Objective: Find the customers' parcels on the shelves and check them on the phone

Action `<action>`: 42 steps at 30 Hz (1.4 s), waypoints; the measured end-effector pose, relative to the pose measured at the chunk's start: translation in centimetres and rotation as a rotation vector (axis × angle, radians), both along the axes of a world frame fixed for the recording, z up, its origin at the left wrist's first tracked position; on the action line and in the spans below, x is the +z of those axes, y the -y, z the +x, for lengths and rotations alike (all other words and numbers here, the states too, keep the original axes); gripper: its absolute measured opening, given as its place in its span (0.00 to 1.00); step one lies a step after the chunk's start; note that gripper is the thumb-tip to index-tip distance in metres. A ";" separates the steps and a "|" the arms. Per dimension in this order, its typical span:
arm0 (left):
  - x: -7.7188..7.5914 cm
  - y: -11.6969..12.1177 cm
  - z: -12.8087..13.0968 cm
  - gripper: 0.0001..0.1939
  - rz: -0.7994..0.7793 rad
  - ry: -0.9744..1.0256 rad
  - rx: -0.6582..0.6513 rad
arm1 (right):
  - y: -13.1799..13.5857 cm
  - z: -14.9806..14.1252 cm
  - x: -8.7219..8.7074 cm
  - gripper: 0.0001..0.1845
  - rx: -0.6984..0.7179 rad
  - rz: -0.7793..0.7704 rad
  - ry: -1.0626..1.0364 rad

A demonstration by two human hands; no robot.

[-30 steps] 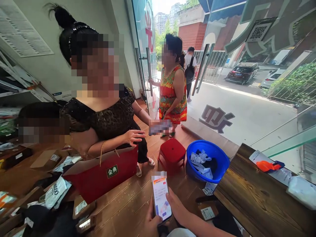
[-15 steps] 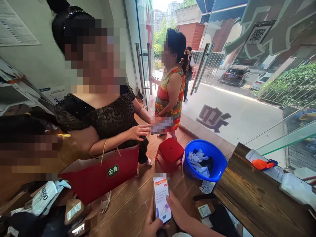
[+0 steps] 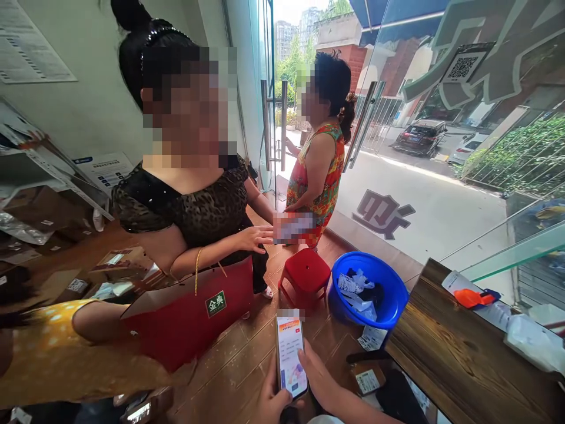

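My left hand (image 3: 270, 400) holds a smartphone (image 3: 290, 355) upright at the bottom of the view, its lit screen facing me. My right hand (image 3: 318, 377) rests beside the phone with a finger on the screen's right edge. A person in a dark leopard-print top (image 3: 194, 206) stands close in front, holding out a phone (image 3: 292, 226) and carrying a red paper gift bag (image 3: 189, 312) on the forearm. A small person in a yellow garment (image 3: 57, 359) leans in at the lower left.
A red plastic stool (image 3: 306, 273) and a blue basin (image 3: 368, 288) of wrappers stand on the wooden floor. A dark wooden counter (image 3: 463, 359) is at the right. Parcels lie on shelves (image 3: 48, 235) at the left. Another person in a floral dress (image 3: 318, 171) stands by the glass door.
The person in yellow has moved into the lower left, covering the parcels there. The person in the floral dress has turned towards the door. My hands and phone stay nearly in place.
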State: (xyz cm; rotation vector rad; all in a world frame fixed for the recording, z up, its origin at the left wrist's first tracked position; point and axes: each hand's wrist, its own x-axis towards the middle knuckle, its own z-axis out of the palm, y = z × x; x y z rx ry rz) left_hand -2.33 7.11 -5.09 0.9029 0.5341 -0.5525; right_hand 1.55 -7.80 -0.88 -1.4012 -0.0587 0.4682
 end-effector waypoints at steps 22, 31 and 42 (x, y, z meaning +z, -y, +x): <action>1.5 -1.6 0.3 0.67 0.061 0.054 -0.020 | -1.4 0.7 -0.2 0.29 -0.020 0.053 0.004; 2.8 -2.8 -0.2 0.53 -0.014 0.148 -0.027 | -3.8 4.6 1.7 0.30 -0.252 0.126 -0.056; 4.9 -1.1 -0.1 0.53 0.198 0.173 0.113 | -5.4 7.6 1.3 0.27 -0.152 0.262 -0.312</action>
